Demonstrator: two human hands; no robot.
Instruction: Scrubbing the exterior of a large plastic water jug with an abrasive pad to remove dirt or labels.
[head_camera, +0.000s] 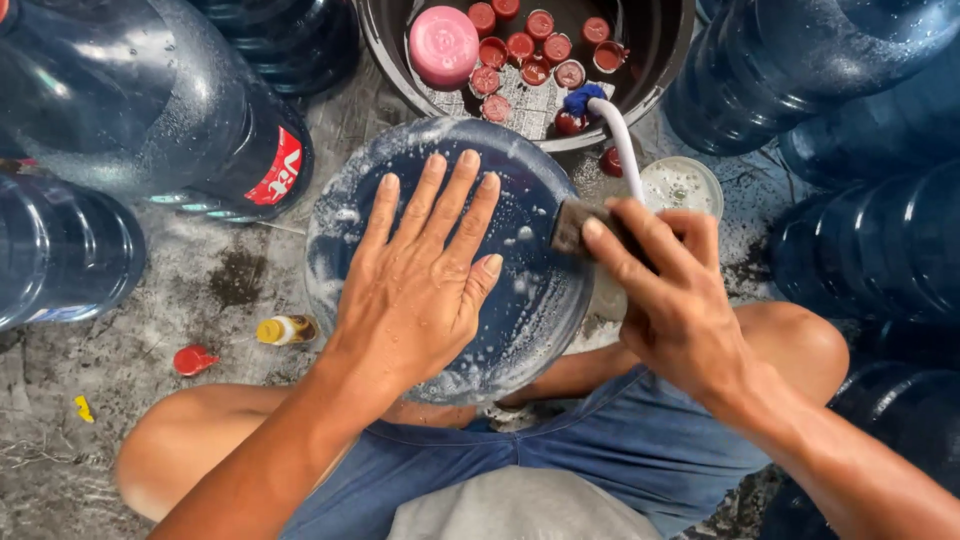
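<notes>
A big blue water jug (540, 300) stands between my knees, its soapy round bottom facing up. My left hand (420, 280) lies flat on that bottom with the fingers spread. My right hand (670, 300) grips a dark scrub sponge (572, 226) and presses it against the jug's right edge.
A dark basin (650, 95) ahead holds soapy water, several red caps (520, 45), a pink lid (443, 45) and a white-handled brush (620, 140). Large blue jugs (150, 100) crowd left and right. A white lid (683, 185), a small yellow bottle (285, 329) and a red cap (193, 359) lie on the wet concrete.
</notes>
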